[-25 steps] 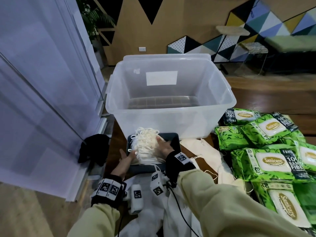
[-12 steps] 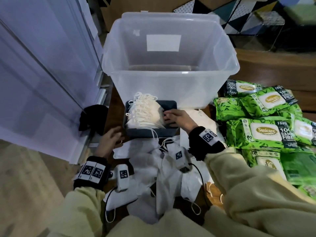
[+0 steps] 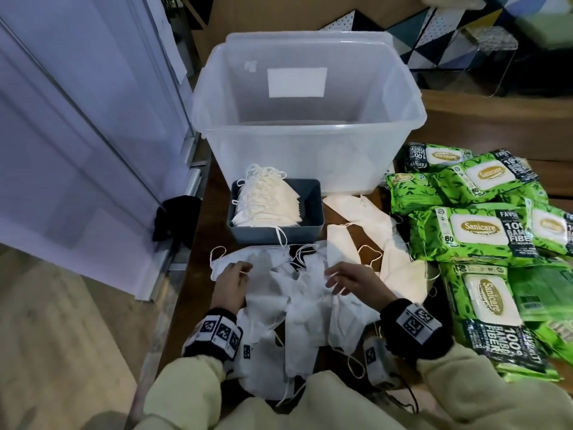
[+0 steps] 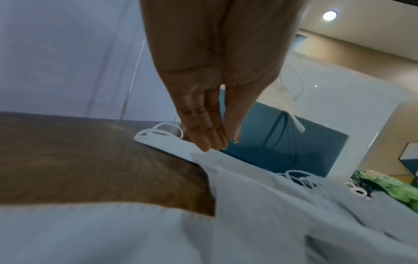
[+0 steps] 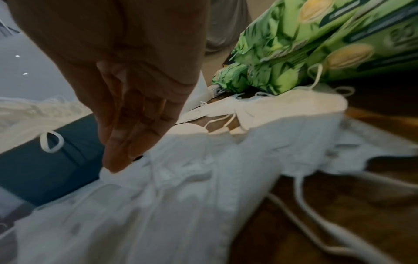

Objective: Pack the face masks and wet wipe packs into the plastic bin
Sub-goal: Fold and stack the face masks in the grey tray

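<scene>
A clear plastic bin (image 3: 310, 156) stands at the back of the wooden table. In front of it a small dark tray (image 3: 313, 218) holds a stack of cream face masks (image 3: 266, 203). Loose white masks (image 3: 297, 293) lie in a heap near me. My left hand (image 3: 231, 282) hangs over the heap's left end, its straight fingertips (image 4: 212, 142) touching a mask (image 4: 172, 142). My right hand (image 3: 350, 279) hovers over the heap's middle with relaxed fingers (image 5: 126, 142), holding nothing. Green wet wipe packs (image 3: 474, 231) are piled at the right.
More cream masks (image 3: 393, 243) are spread between the tray and the wipe packs. A black cloth (image 3: 173, 218) lies off the table's left edge, beside a pale wall panel (image 3: 77, 119). Bare wood (image 4: 90, 160) shows left of the mask heap.
Both hands have left the tray, where they set the cream mask stack, and have drawn back toward me onto the loose white masks. The camera has tilted downward.
</scene>
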### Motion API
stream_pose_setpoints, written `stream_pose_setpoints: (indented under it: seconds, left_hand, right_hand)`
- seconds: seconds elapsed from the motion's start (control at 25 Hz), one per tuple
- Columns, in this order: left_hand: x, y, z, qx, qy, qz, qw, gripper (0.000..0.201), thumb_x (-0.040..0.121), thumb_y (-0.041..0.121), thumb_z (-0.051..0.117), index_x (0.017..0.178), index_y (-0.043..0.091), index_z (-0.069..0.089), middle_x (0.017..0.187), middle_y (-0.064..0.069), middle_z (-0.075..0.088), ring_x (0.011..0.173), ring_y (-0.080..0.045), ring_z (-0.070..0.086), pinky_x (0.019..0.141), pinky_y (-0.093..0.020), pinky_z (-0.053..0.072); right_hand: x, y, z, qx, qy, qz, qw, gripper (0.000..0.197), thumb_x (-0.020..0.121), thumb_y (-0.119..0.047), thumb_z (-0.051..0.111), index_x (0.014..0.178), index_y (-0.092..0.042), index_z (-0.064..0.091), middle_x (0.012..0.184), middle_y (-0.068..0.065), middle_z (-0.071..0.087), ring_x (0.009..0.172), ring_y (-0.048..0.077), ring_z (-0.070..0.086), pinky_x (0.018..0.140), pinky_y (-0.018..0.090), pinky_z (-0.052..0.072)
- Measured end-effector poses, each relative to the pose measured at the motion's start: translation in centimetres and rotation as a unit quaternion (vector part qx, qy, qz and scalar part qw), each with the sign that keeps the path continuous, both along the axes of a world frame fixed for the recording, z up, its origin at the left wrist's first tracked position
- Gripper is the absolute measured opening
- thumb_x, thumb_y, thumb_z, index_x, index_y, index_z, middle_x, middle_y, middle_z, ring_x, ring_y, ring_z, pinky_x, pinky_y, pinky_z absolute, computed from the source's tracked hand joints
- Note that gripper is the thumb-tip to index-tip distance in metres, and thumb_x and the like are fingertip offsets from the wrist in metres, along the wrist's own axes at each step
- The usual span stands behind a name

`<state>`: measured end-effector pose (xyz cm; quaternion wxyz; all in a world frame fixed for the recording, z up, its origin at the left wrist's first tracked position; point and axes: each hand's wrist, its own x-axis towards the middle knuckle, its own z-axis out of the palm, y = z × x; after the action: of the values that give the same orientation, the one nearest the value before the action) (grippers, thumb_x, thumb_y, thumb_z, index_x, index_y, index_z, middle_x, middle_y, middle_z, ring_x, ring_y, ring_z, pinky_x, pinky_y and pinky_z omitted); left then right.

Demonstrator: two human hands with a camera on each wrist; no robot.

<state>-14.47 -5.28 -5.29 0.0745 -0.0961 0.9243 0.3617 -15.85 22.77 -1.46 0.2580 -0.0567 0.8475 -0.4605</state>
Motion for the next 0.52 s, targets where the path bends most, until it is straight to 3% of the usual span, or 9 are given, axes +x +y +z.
stream_pose_setpoints:
  seconds: [0.16, 0.32, 0.44, 0.52]
  left_hand:
    - [-2.6, -0.4, -1.8, -0.058, 0.004, -0.003, 0.998, 0.035, 0.085, -0.007, 0.049, 0.116, 0.003, 0.060, 0.121, -0.019, 0.054, 0.114, -0.035, 0.051, 0.098, -0.040, 0.041]
    - [-4.7, -2.5, -2.4, -0.219, -0.032, -0.012, 0.975, 0.038, 0.086, 0.005, 0.053, 0.124, 0.002, 0.053, 0.128, -0.024, 0.045, 0.119, -0.040, 0.039, 0.098, -0.046, 0.032]
    - [-5.8, -2.7, -1.8, -0.265, -0.029, -0.059, 0.962, 0.038, 0.085, 0.015, 0.061, 0.121, 0.004, 0.055, 0.125, -0.022, 0.049, 0.118, -0.037, 0.041, 0.095, -0.044, 0.032]
    - [-6.2, -2.4, -0.9, -0.279, -0.068, -0.076, 0.955, 0.034, 0.084, 0.022, 0.063, 0.115, 0.009, 0.059, 0.126, -0.019, 0.049, 0.120, -0.035, 0.038, 0.097, -0.039, 0.030]
  right_hand:
    - [2.3, 2.4, -0.5, 0.020, 0.017, -0.032, 0.999, 0.023, 0.094, 0.001, 0.044, 0.100, -0.014, 0.060, 0.086, 0.005, 0.070, 0.061, -0.002, 0.063, 0.062, 0.015, 0.050]
    - [4.2, 3.9, -0.7, 0.038, -0.008, -0.063, 0.997, 0.023, 0.094, 0.001, 0.043, 0.106, -0.009, 0.061, 0.087, 0.004, 0.069, 0.064, 0.003, 0.063, 0.061, 0.013, 0.050]
    - [5.2, 4.5, -1.4, 0.080, -0.016, -0.108, 0.991, 0.023, 0.093, -0.001, 0.046, 0.107, -0.007, 0.062, 0.088, 0.004, 0.066, 0.068, 0.012, 0.060, 0.059, 0.011, 0.046]
    - [4.8, 4.8, -2.1, 0.118, 0.007, -0.157, 0.981, 0.020, 0.092, -0.007, 0.052, 0.109, -0.007, 0.063, 0.096, 0.008, 0.066, 0.074, 0.016, 0.060, 0.066, 0.016, 0.047]
